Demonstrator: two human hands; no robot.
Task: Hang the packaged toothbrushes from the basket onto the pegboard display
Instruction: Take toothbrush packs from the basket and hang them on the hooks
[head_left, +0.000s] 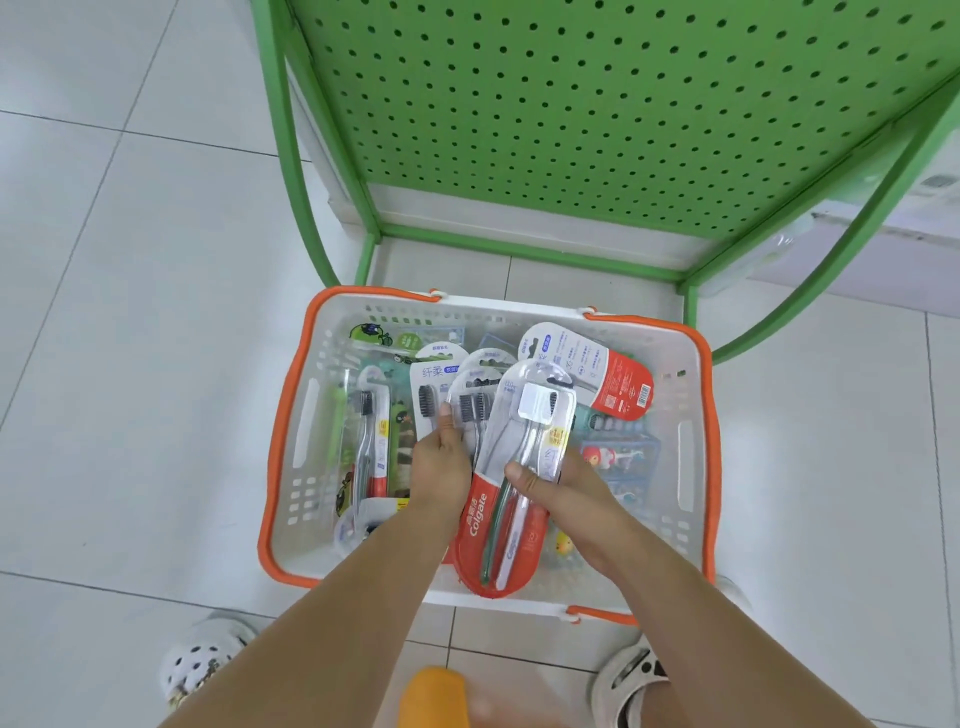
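A white basket (691, 395) with an orange rim stands on the floor, filled with several packaged toothbrushes. My right hand (566, 483) grips a red and clear Colgate toothbrush pack (519, 467), thumb on its front, held above the basket. My left hand (441, 462) pinches a second toothbrush pack (470, 410) with black bristles, partly hidden behind the first. Another red-ended pack (597, 374) lies at the basket's back right. The green pegboard display (597, 104) rises just beyond the basket; no pegs or hung packs show on it.
White floor tiles (130, 364) surround the basket. The green frame legs (306, 171) of the display curve down at left and right. My two white clogs (200, 665) stand at the bottom of view, and an orange object (436, 696) sits at the bottom centre.
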